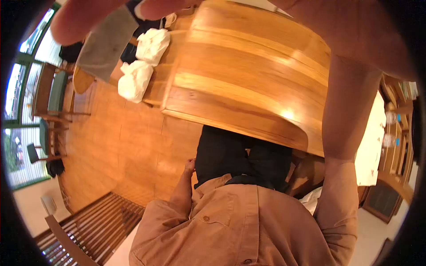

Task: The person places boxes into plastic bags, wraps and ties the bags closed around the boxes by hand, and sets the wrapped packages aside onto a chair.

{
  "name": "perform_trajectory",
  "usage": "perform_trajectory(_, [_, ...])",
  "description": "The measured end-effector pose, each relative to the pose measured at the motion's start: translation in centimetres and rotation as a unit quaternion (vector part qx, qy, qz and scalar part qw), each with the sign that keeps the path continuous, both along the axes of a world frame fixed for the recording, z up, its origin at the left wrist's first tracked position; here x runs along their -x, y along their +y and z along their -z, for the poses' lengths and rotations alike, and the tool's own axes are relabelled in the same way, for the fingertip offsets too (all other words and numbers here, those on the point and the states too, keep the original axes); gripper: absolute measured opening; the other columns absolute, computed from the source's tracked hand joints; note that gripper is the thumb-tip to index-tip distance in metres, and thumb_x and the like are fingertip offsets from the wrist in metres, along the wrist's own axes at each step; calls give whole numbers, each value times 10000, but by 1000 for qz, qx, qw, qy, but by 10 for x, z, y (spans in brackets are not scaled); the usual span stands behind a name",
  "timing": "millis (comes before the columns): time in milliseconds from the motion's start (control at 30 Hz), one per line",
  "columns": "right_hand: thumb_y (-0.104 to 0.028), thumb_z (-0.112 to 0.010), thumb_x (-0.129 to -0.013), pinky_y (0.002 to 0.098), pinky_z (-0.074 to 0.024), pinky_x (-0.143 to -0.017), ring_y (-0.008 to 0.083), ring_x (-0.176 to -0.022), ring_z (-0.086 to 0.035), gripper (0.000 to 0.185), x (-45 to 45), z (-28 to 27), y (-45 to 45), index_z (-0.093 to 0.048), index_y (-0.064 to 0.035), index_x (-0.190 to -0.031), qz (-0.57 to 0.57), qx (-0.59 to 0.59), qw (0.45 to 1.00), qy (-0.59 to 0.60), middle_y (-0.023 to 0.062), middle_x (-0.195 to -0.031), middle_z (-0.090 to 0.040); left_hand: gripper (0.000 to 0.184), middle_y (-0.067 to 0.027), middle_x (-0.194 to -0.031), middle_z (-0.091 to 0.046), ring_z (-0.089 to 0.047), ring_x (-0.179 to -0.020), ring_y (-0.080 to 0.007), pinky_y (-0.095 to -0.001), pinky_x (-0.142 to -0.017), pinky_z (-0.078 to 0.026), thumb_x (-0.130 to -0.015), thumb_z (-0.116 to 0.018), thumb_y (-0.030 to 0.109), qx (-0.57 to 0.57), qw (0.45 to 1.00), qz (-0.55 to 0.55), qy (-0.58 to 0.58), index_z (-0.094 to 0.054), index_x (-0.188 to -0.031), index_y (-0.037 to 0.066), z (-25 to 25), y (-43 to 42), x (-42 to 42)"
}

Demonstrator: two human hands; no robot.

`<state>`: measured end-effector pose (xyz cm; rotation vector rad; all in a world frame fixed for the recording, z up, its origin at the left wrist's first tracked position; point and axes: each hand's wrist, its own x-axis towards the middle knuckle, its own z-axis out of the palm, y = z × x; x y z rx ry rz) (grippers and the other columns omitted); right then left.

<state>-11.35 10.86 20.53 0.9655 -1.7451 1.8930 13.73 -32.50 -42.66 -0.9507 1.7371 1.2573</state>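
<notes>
My right hand (pixel 355 33) is raised close to the camera and blurred, reaching over the top of the view. Two of its outstretched fingers (pixel 84 20) show at the upper left, apart from each other, and no object is visible in them. My left hand (pixel 190 166) hangs low beside my dark trousers (pixel 222 155); its fingers are too small and hidden to make out. In front of my lap stands a wooden table (pixel 239 80), with the right forearm passing over its right side.
Two white plastic bags (pixel 135 82) sit left of the table. A grey-topped table (pixel 106 44) and chairs (pixel 57 93) stand by the windows. A slatted wooden bench (pixel 102 226) is at lower left. Bottles (pixel 389 141) stand on the far right.
</notes>
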Motion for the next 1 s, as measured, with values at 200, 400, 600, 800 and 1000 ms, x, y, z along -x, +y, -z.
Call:
perform_trajectory(200, [-462, -533, -934, 425, -510, -861, 349, -983, -650, 493, -97, -38, 17, -614, -10, -1112, -94, -87, 991, 36, 214, -1038, -655, 455, -141, -1097, -683, -659, -986, -248, -366, -838, -536, -975, -624, 325, 53, 991, 61, 105, -551, -1304, 21, -3, 16, 56])
perform_trajectory(400, [-428, -556, -940, 415, -524, -839, 338, -949, -672, 449, -170, -53, 47, -645, -9, -1074, -68, -135, 987, 55, 208, -997, -680, 279, -103, -1030, -687, -645, -892, -183, -339, -772, -523, -999, -578, 221, -21, 894, 116, 432, -619, -1191, 23, -38, 34, 154])
perform_trajectory(600, [-394, -580, -946, 406, -538, -817, 328, -915, -695, 408, -226, -64, 79, -676, -7, -1037, -75, -30, 992, 98, 202, -956, -705, 216, -64, -947, -650, -622, -811, -162, -292, -662, -501, -1000, -568, 179, 16, 814, -201, 545, -592, -1142, 19, -281, 59, 227])
perform_trajectory(800, [-720, -405, -950, 392, -486, -963, 255, -1094, -665, 804, -188, 20, 134, -581, -32, -1325, 142, 28, 989, -6, 144, -1201, -694, 249, -57, -1020, -655, -611, -856, -139, -286, -743, -486, -1010, -584, 204, -24, 696, -73, 714, -585, -1184, 25, -449, 116, 230])
perform_trajectory(1000, [-481, -673, -926, 259, -510, -689, 137, -696, -625, 482, -81, 95, 135, -670, -4, -992, 379, 167, 849, -328, 58, -840, -704, 351, -148, -1095, -681, -669, -923, -217, -321, -797, -530, -954, -673, 276, -50, 636, 373, 674, -624, -1172, 4, -476, 245, 237])
